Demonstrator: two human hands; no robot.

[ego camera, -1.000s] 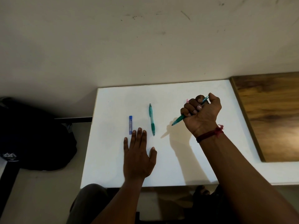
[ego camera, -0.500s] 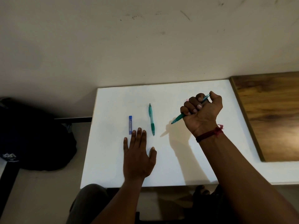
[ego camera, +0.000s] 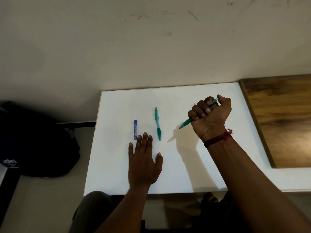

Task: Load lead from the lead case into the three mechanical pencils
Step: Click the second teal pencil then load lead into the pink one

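Right hand [ego camera: 210,115] fists around a green mechanical pencil [ego camera: 186,123]; left hand [ego camera: 143,158] lies flat, fingers spread, on the white table [ego camera: 178,174].

A pale, off-white wall [ego camera: 151,44] is filling the upper half of the view, carrying scattered dark scuffs and small marks near its top. A white bench [ego camera: 176,174] is standing against it, its far edge meeting the wall. A brown wood-grain panel [ego camera: 277,118] is lying along the bench's right side, touching it. Left of the bench, a dark bag [ego camera: 37,142] is sitting in shadow on a light floor [ego camera: 42,207]. Light is falling from the upper right, casting soft shadows leftward across the white surface.
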